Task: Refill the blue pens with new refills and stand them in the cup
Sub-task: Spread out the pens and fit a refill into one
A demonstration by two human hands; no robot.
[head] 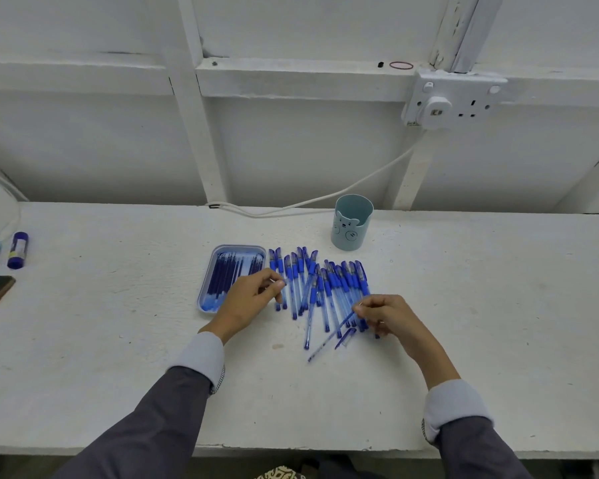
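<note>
A single pen (329, 338) is pinched at its top by the right hand (389, 316) and slanted out of the pile, likely for dismantling. A loose cap (344, 338) is seen beside it. Something small is nipped by the left hand (253, 300); what it is cannot be told. The blue pens (319, 288) are fanned just below the cup (351, 223), between both hands. The refill tray (236, 247) is set lower left of the cup.
</note>
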